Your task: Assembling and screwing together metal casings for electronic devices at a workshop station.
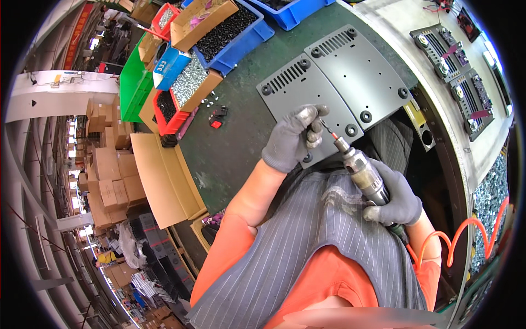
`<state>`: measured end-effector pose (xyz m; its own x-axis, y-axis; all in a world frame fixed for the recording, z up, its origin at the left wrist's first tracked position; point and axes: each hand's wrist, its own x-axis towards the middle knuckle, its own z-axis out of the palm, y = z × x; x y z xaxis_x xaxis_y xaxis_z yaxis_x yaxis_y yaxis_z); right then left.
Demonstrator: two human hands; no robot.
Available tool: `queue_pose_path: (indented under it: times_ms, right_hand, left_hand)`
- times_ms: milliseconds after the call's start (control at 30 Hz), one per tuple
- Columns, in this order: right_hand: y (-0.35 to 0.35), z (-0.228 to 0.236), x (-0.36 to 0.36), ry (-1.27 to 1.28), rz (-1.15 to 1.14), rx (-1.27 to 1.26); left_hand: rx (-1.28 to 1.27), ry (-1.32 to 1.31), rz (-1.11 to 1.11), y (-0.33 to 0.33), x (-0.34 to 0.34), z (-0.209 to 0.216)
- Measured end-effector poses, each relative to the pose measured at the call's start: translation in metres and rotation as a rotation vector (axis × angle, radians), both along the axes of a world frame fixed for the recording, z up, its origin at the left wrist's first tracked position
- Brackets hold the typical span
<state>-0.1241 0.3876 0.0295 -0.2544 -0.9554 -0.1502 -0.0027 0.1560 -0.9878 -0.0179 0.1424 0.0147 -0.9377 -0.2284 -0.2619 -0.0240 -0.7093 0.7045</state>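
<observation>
Grey work gloves cover both of my hands. My right hand (399, 198) is wrapped round a metal-bodied air screwdriver (364, 173), whose bit points up and to the left. Just beside the bit's tip, my left hand (291, 140) has its fingers curled and pinched; whatever they hold is too small to make out. Beyond the hands, two grey metal panels (359, 70) lie side by side on the green bench top (233, 131). They have slotted vents and round black feet near their corners. The nearer left panel (296, 88) is partly hidden by my left hand.
Blue bins (233, 46) of black screws and a box of silver screws (189, 81) stand at the far left, near a red bin (169, 118). An orange coiled hose (463, 227) runs off right. Two slotted assemblies (442, 55) lie on the right-hand line.
</observation>
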Motion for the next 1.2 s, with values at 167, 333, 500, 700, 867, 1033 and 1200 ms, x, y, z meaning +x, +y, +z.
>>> queue_pose_path:
  times_ms: [167, 333, 500, 700, 867, 1033, 1200]
  right_hand:
    - [-0.016, 0.004, 0.004, -0.050, 0.019, 0.037]
    - [-0.020, 0.004, 0.004, -0.032, 0.076, 0.041]
    - [-0.018, 0.002, 0.006, -0.130, 0.113, 0.047]
    - [-0.010, -0.003, 0.009, -0.173, 0.053, 0.028]
    - [-0.008, -0.008, 0.008, -0.184, 0.039, 0.090]
    - [0.001, -0.007, 0.006, -0.292, -0.108, 0.017]
    - [0.019, -0.002, -0.001, -0.342, -0.261, 0.067]
  left_hand:
    - [0.049, 0.013, 0.020, -0.002, 0.009, 0.002]
    - [-0.318, -0.101, 0.036, -0.012, 0.016, 0.012]
    - [-0.537, -0.147, -0.131, -0.028, 0.033, 0.019]
    - [-1.190, -0.372, -0.669, 0.011, 0.094, -0.017]
    - [-1.472, -0.718, -0.365, 0.040, 0.101, -0.077]
    - [-1.751, -0.440, -0.505, 0.045, 0.094, -0.053]
    - [-2.039, -0.105, -0.164, 0.022, 0.077, 0.054]
